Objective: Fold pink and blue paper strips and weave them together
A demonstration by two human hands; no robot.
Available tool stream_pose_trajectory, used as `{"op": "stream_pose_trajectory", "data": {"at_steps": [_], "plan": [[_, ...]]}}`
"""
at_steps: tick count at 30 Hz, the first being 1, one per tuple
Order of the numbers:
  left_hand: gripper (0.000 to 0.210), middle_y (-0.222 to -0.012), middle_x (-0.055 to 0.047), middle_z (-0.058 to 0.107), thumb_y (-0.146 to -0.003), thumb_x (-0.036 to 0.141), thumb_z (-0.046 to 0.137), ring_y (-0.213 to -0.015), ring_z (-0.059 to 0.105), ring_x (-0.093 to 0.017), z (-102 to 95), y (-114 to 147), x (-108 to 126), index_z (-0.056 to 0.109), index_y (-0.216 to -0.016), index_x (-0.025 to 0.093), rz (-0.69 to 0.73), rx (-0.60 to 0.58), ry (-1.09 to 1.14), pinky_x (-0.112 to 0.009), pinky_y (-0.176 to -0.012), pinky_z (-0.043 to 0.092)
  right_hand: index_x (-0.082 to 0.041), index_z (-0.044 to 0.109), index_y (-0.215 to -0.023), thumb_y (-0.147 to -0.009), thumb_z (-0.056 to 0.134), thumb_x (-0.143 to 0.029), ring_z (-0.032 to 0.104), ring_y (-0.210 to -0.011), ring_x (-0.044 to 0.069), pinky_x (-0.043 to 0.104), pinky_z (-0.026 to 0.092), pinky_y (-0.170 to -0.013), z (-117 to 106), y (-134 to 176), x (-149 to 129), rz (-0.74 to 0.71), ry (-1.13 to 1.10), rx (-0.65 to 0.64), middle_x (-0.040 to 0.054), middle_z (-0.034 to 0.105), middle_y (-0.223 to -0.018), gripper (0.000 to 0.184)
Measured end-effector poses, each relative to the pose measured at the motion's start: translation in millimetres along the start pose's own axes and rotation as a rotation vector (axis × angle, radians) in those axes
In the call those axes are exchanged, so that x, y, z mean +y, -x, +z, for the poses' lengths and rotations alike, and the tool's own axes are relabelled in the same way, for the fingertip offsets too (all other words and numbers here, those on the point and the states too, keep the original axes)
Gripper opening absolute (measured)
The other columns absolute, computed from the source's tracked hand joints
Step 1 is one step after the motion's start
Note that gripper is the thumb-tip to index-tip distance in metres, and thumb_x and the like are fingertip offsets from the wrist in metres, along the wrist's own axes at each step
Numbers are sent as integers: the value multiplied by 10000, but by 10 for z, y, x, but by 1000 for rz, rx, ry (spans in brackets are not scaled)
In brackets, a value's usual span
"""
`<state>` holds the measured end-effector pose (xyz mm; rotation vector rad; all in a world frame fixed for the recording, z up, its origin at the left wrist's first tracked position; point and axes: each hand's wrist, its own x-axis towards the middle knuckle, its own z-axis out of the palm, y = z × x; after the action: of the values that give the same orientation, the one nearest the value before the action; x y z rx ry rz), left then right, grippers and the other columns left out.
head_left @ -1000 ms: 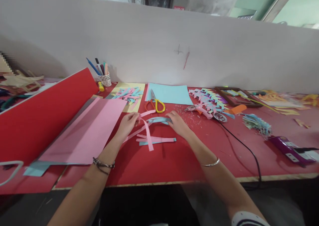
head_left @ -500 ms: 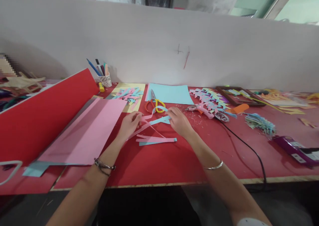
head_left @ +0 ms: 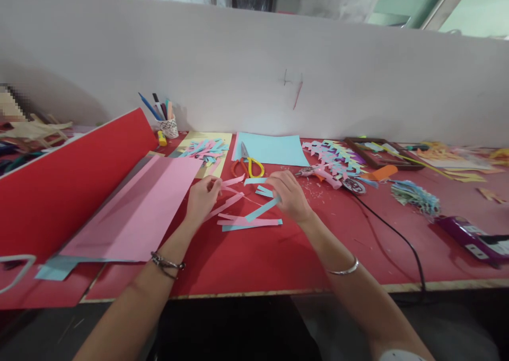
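Observation:
Pinched in my left hand [head_left: 203,195] are pink paper strips [head_left: 234,181], their free ends pointing right. My right hand [head_left: 289,192] is closed on blue paper strips [head_left: 263,210], whose ends stick out to the left. A gap separates the two sets of strips. Below them, a folded pink-and-blue strip piece [head_left: 250,223] lies on the red table, and a short blue piece [head_left: 264,191] rests beside my right fingers. Scissors [head_left: 249,167] with red and yellow handles lie just beyond my hands.
Pink sheets [head_left: 147,207] lean by a red board [head_left: 75,186] on the left. Cut strips [head_left: 207,151] lie on yellow paper. Blue sheets [head_left: 274,149] lie at the back. A pink glue gun [head_left: 326,174], its black cord and a purple device [head_left: 473,240] occupy the right side.
The pink and blue strips, crossed and joined between my hands before, are now apart. Pink stays in my left hand, blue in my right. Both hands have barely shifted.

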<state>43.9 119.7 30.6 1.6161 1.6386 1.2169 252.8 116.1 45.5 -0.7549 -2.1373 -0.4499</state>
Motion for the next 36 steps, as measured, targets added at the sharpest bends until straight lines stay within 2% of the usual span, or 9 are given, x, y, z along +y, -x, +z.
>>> {"op": "stream_pose_trajectory", "data": {"at_steps": [9,11,15,21,26,29,33,36], "plan": [[161,-471,58,520,-740,304,420,-385,435,-89,1,46,62,514,-659,200,61,30,-52,-200,-475,358,-190,570,-763,-864,296,-92,484,-700,133,271,434,-686,0,-25,-150,-155,148,-21,50,561,-774,309],[166,-471,58,521,-747,312,413,-392,442,-89,8,49,59,516,-681,200,110,26,-79,-197,-480,359,-186,574,-787,-863,301,-90,488,-737,141,275,436,-699,12,-24,-142,-129,152,-59,64,562,-819,299],[175,-491,48,536,-752,324,406,-452,487,-100,23,40,42,517,-696,200,150,28,-115,-197,-517,368,-185,567,-844,-837,330,-77,485,-822,172,309,442,-713,36,-1,-103,12,88,-109,89,547,-902,261],[199,-514,41,550,-755,346,392,-479,503,-108,27,27,22,521,-707,203,147,32,-125,-206,-523,362,-194,527,-881,-791,332,-41,496,-840,184,351,448,-734,35,9,-10,144,23,16,83,523,-892,264],[189,-515,39,551,-752,334,398,-486,500,-110,26,36,30,522,-690,205,145,36,-118,-208,-534,361,-214,518,-871,-802,366,-86,519,-831,173,339,471,-729,-21,-35,27,236,54,174,70,496,-876,211],[199,-512,36,554,-751,336,398,-491,504,-116,29,36,36,534,-699,201,146,36,-133,-215,-538,360,-215,532,-898,-808,394,-100,535,-835,163,328,488,-723,-41,-51,7,283,29,256,77,472,-934,201],[200,-527,30,573,-747,325,402,-507,519,-121,29,33,35,552,-715,197,125,55,-158,-219,-544,365,-221,556,-875,-814,409,-110,552,-818,143,307,504,-698,-49,-65,-19,294,-41,297,75,453,-1010,194],[196,-542,30,579,-752,319,395,-499,513,-115,23,37,36,544,-711,198,105,68,-154,-216,-541,367,-218,572,-807,-815,418,-129,552,-782,129,288,499,-672,-66,-69,1,320,-56,303,62,474,-988,178]]}}
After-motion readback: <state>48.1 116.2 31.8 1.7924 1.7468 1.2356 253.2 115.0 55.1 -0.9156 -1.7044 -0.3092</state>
